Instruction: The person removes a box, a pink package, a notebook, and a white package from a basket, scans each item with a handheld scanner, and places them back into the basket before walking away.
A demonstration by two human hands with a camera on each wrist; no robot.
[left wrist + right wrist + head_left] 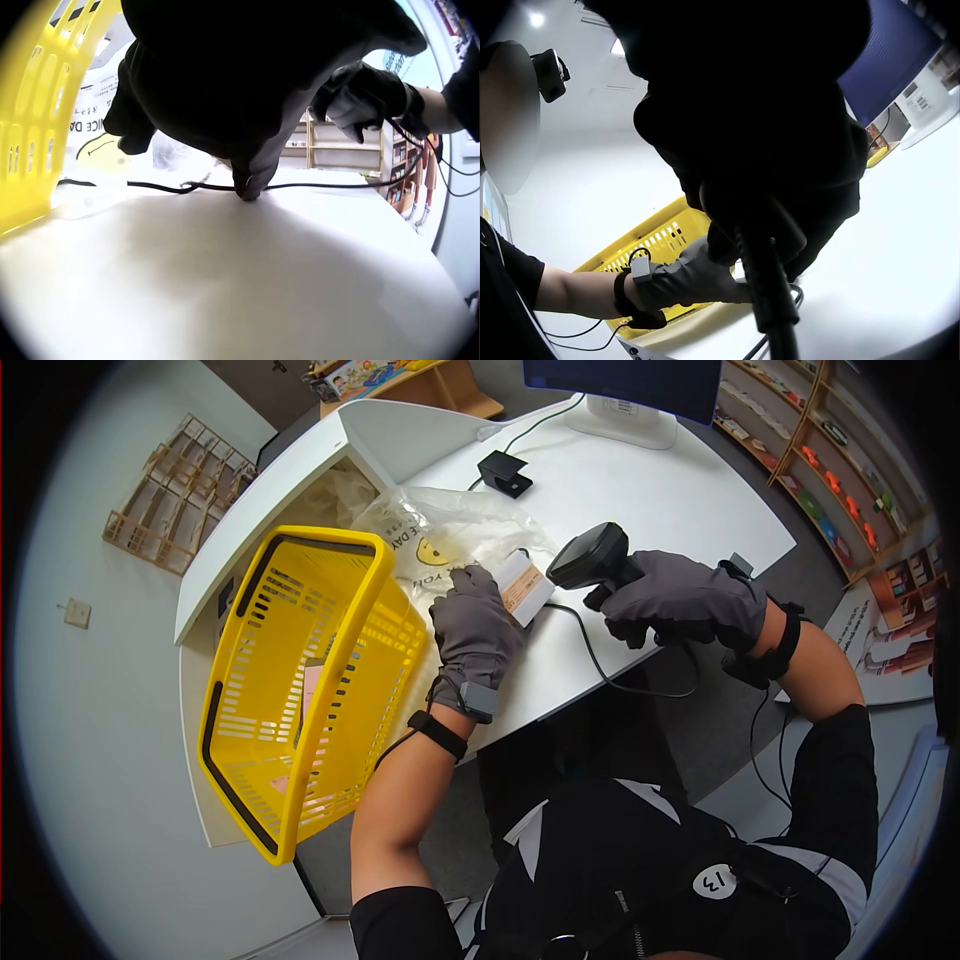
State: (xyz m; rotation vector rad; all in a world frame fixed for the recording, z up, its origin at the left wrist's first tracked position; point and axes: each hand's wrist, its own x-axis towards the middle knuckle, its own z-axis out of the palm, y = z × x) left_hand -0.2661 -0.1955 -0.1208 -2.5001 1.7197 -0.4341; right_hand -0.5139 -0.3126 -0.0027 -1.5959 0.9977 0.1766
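Observation:
My gloved right hand (685,600) grips a black handheld barcode scanner (590,556) by its handle, the head tilted toward the left hand. From the handle runs a black cable (774,307), close up in the right wrist view. My gloved left hand (476,628) holds a small white box (524,588) with a peach-coloured printed label low over the white desk, its labelled face toward the scanner. In the left wrist view a fingertip (250,187) is right at the desk surface, and the dark glove hides most of the box.
A yellow shopping basket (385,650) stands left of the left hand, with pinkish items inside. Behind that hand lies a clear printed plastic bag (440,525). A small black device (505,473) and a monitor (625,390) stand farther back on the desk (720,510).

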